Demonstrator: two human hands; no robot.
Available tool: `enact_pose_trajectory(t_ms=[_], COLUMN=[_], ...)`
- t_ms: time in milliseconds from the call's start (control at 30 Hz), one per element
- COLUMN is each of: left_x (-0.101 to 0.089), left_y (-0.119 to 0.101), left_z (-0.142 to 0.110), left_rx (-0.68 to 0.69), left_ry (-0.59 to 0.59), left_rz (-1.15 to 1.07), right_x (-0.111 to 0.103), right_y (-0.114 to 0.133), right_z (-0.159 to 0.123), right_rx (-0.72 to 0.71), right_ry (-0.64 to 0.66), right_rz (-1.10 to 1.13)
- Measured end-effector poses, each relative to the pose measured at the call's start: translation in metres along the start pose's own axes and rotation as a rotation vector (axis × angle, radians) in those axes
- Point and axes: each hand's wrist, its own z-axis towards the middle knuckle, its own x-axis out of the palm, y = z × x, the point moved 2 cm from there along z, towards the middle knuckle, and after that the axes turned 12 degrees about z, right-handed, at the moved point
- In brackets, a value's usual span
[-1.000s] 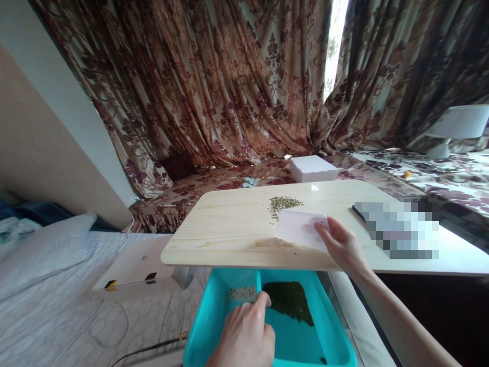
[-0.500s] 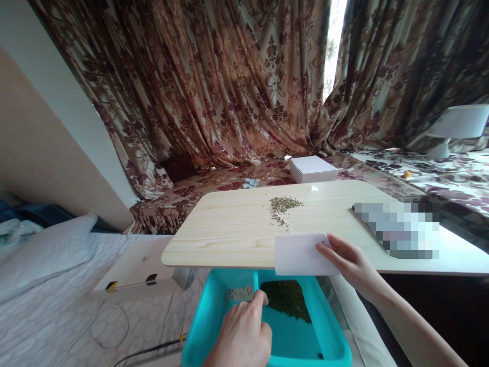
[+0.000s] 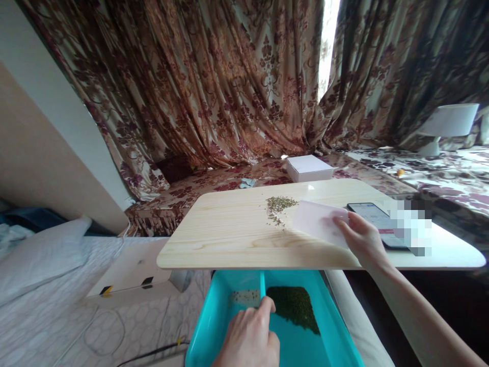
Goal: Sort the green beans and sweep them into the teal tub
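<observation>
My right hand (image 3: 362, 239) pinches a thin white card (image 3: 319, 221) by its right end, above the wood-grain tabletop (image 3: 217, 229). Just left of the card lies a loose pile of small greenish seeds or beans (image 3: 280, 204), with pale bits trailing toward me. Below the table's near edge is a turquoise divided bin (image 3: 202, 321). Its divider is gripped by the curled fingers of my left hand (image 3: 252, 334). Dark green grains (image 3: 296, 306) heap in the bin's right compartment; pale grains with dark specks (image 3: 244, 296) lie in the left one.
A phone (image 3: 369, 211), partly pixelated, lies on the table at right. Behind the table sits a white box (image 3: 309, 168) before patterned curtains. Another white box (image 3: 130, 272) and a black cable (image 3: 153, 351) are on the bed at left.
My right hand has carried the card away from me and over the tabletop, to the right side of the pile. My left hand keeps its hold on the bin's divider.
</observation>
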Motion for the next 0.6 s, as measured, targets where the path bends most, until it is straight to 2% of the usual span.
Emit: enact_pose_trajectory(t_ms=[167,400,600], left_x=[0.001,-0.001,-0.001], left_y=[0.001,-0.004,-0.023], left_z=[-0.001,-0.002,0.001], left_rx=[0.002,0.0,0.117], left_ry=[0.002,0.013,0.019], left_rz=[0.016,0.017,0.079], right_x=[0.01,0.01,0.006], right_y=[0.0,0.001,-0.004], right_z=[0.002,0.006,0.013], right_rx=[-0.017,-0.001,0.007], right_ry=[0.02,0.022,0.066], right_rz=[-0.023,0.001,-0.034])
